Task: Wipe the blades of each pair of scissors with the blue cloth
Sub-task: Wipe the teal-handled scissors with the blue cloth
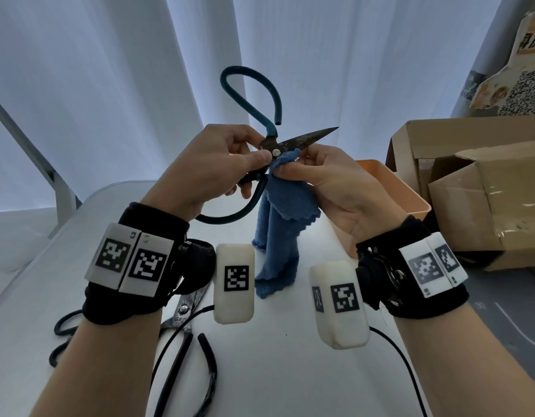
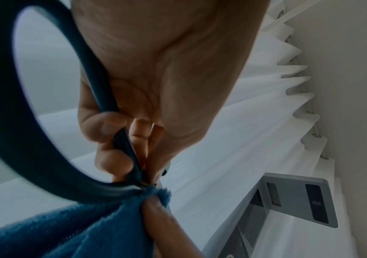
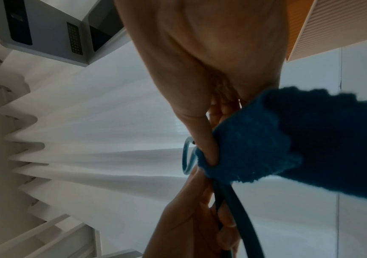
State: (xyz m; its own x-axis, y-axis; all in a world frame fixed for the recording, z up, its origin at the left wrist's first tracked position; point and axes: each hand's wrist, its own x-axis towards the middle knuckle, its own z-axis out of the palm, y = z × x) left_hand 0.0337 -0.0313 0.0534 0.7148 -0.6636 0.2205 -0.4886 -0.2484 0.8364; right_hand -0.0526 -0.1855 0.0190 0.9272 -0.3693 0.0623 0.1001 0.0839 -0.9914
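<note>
Pinching the blue cloth (image 1: 285,206) between thumb and fingers, the right hand (image 1: 335,188) has a fold of it pressed against the blades just past the pivot screw, and the rest of the cloth hangs down towards the worktop (image 1: 284,371). Across from it, the left hand (image 1: 212,167) is curled round the teal-handled scissors (image 1: 293,142), thumb clamped by the pivot, fingers wrapped on the lower handle loop. The blades look closed, dark and rust-speckled, pointing up and to the right, held in the air well above the worktop.

Now the risks, as I read them. That point sits bare beyond the cloth, and a stroke toward the tip would carry the right hand's fingertips straight along the cutting edge; if the fold is thin there or slips off, skin meets steel. The left hand's hold is close to the pivot, so a hard pull could twist the scissors or spring the blades apart onto the cloth and snag it. The loose hanging tail could also catch on the lower loop.

Further out, a second pair of scissors (image 1: 185,314) lies on the worktop near the left wrist, with dark handle loops and cables around it, and an orange tray (image 1: 410,203) stands to the right beside a cardboard box (image 1: 485,200). That second pair looks not yet handled, so the job reads as partway.
</note>
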